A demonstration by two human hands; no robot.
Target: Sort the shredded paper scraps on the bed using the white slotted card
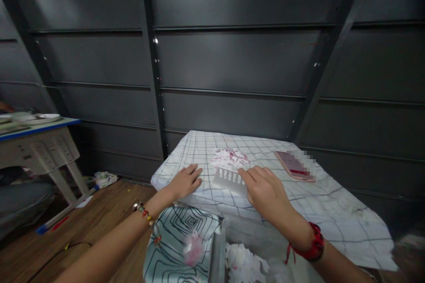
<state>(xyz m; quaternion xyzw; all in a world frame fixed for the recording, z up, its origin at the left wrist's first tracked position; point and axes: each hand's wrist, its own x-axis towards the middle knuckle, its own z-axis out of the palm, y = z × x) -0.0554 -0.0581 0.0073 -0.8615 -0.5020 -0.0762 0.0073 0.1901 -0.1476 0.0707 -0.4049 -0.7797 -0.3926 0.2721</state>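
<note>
My left hand [187,180] lies on the left side of a table [265,143] with a white checked cloth, fingers spread and nothing held. The fingers of my right hand [265,188] close on the right end of a flat, whitish slotted plate [229,181]. Whitish material shows at its row of slots; I cannot tell whether it is pieces or the cloth showing through. Just beyond the plate lies a loose heap of small white and pink scraps [230,158]. A translucent bin [275,234] below my right forearm holds more white scraps [244,263].
A phone [295,166] in a pink case lies to the right on the cloth. Beside the bin, a small pink bag [193,249] rests on a patterned teal surface [172,230]. Another desk [40,128] stands left; a dark panelled wall [229,62] rises behind.
</note>
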